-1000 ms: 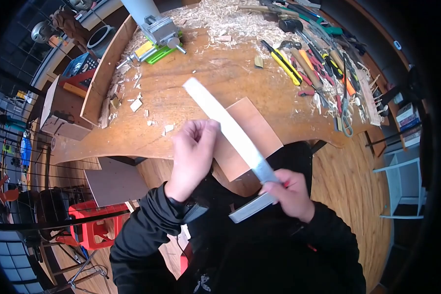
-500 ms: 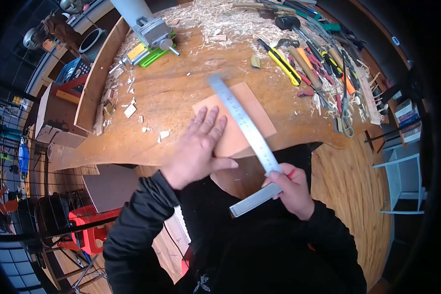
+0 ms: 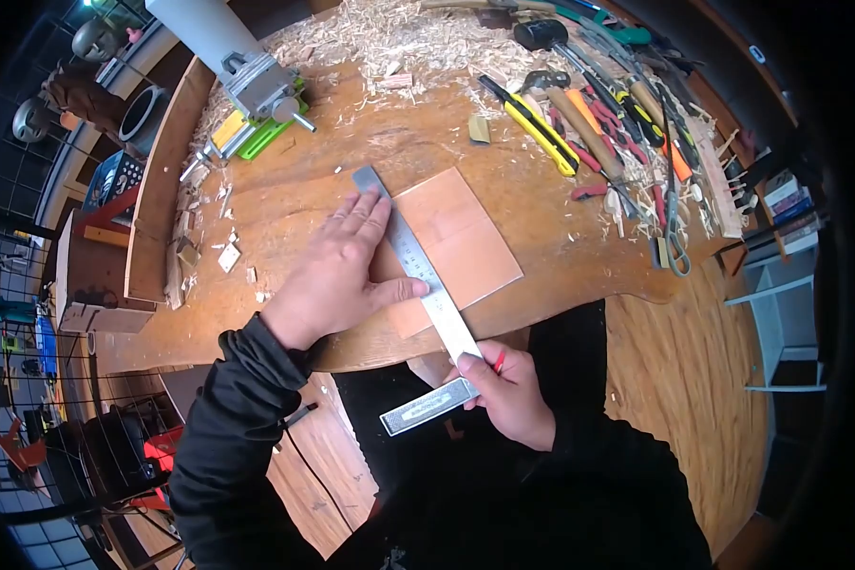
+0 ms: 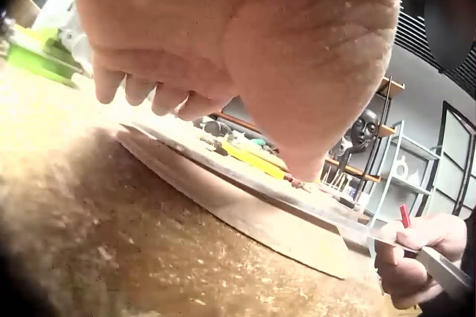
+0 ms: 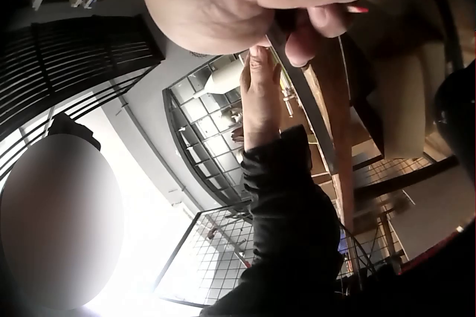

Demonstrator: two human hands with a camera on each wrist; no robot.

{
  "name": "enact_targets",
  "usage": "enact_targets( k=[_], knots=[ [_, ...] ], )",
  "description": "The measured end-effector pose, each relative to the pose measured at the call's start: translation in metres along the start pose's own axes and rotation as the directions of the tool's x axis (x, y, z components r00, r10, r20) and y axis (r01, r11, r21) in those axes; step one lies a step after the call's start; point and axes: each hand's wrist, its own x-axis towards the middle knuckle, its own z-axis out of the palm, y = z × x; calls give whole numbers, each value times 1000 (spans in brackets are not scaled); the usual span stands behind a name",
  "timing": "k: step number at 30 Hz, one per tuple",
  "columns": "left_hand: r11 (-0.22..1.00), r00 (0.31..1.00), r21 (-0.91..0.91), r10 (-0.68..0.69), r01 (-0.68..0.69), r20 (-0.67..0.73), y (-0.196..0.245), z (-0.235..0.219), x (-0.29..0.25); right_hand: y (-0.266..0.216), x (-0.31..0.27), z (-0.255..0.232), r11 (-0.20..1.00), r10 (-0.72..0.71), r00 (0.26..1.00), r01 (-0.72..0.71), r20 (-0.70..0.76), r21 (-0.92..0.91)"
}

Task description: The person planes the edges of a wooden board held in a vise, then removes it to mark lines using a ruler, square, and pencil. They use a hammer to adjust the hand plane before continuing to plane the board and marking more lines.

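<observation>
A thin tan sheet (image 3: pixel 465 237), leather-like, lies near the front edge of the workbench. Across its left part runs the ruled steel blade of a try square (image 3: pixel 454 328), whose thick stock (image 3: pixel 427 407) hangs over the person's lap. My left hand (image 3: pixel 337 261) presses on the blade, fingers straight and thumb spread toward the near side. My right hand (image 3: pixel 515 394) grips the square by the corner, thumb on top. A small red item (image 3: pixel 500 362) sticks up between the right fingers; the rest of it is hidden in the hand.
At the back left stands a small vise (image 3: pixel 261 90) on a green base. Wood shavings (image 3: pixel 380 47) cover the far bench. To the right lie a yellow utility knife (image 3: pixel 540 133), a black mallet (image 3: pixel 541 36) and several other tools. A raised board (image 3: pixel 157 190) borders the left side.
The square has swung down from above the sheet onto its left part. My left hand, loosely curled and then flat on the sheet, now lies on the blade. The right hand keeps its grip.
</observation>
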Motion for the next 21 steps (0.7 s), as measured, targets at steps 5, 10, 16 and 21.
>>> enact_targets(
  k=[5,10,16,21],
  knots=[
    [999,999,-29,-23,24,37,-1,9,3,6,1,-1,1000,-11,999,11,-36,8],
    [998,998,-39,-40,41,42,1,8,5,-1,1,2,999,11,997,-9,-74,33],
    [999,998,-14,-29,29,54,0,11,6,-2,0,0,1000,-21,998,20,-60,-15],
    [1000,1000,-19,-19,19,25,-2,15,6,-2,1,-1,999,-30,998,30,-60,-13]
  ],
)
